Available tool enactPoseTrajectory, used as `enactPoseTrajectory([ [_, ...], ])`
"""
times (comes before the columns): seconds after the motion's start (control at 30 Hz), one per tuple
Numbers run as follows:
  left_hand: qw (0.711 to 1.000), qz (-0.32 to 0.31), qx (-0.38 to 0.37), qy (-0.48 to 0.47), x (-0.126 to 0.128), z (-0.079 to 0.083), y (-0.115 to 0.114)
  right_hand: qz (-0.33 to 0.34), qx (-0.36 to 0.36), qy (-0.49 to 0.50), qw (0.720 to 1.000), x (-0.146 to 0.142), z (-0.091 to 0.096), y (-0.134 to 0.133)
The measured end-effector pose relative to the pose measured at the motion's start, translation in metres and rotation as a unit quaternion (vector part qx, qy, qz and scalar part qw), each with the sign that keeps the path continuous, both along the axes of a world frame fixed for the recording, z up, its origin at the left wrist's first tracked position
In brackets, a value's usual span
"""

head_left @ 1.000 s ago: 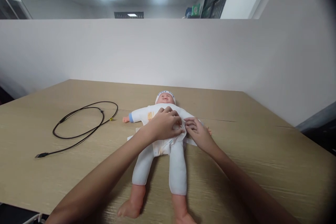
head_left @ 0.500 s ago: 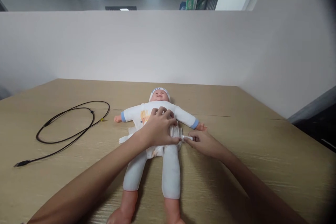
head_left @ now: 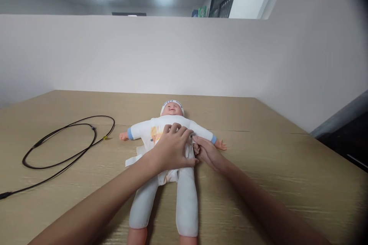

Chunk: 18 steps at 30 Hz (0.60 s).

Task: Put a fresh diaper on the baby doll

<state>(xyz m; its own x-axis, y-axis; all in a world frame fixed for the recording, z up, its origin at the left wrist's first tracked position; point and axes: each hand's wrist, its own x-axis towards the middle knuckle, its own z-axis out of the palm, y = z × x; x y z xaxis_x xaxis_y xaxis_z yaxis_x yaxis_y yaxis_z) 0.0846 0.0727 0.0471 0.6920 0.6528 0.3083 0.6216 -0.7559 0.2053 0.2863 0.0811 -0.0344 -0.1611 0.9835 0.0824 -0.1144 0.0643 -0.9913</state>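
A baby doll (head_left: 186,199) lies on its back, feet toward me, in a white suit with blue cuffs and a lettered headband. Around its hips is a white diaper (head_left: 167,177); one fastening tab (head_left: 132,160) sticks out loose on the doll's left-of-view side. My left hand (head_left: 174,148) rests spread over the belly and diaper front, fingers apart and bent, thumb low by the right hip. At that hip my right hand (head_left: 209,154) has its fingers closed at the diaper's side. The right tab is hidden behind these fingers.
The doll lies on a wooden table (head_left: 258,183). A black cable (head_left: 66,164) is looped at the left. Behind stands a pale partition wall (head_left: 143,53), and a dark object (head_left: 345,145) is past the table's right edge.
My right hand has moved left and inward, carrying the right tab from out beside the hip to the diaper's front edge. My left hand stays on the belly. The view has shifted slightly.
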Motion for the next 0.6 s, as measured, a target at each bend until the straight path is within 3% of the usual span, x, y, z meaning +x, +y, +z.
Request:
enactPoseTrajectory([
  [0.17,0.999,-0.009,-0.034,-0.024,-0.003,0.000,0.002,0.028,-0.042,0.056,0.997,-0.008,0.006,0.001],
  [0.37,0.977,-0.017,-0.196,-0.079,-0.014,0.014,0.010,0.055,-0.056,0.083,0.993,-0.001,0.012,-0.003],
  [0.6,0.982,-0.001,-0.175,-0.078,-0.012,0.010,0.010,0.085,-0.049,0.082,0.992,0.005,0.006,-0.003],
])
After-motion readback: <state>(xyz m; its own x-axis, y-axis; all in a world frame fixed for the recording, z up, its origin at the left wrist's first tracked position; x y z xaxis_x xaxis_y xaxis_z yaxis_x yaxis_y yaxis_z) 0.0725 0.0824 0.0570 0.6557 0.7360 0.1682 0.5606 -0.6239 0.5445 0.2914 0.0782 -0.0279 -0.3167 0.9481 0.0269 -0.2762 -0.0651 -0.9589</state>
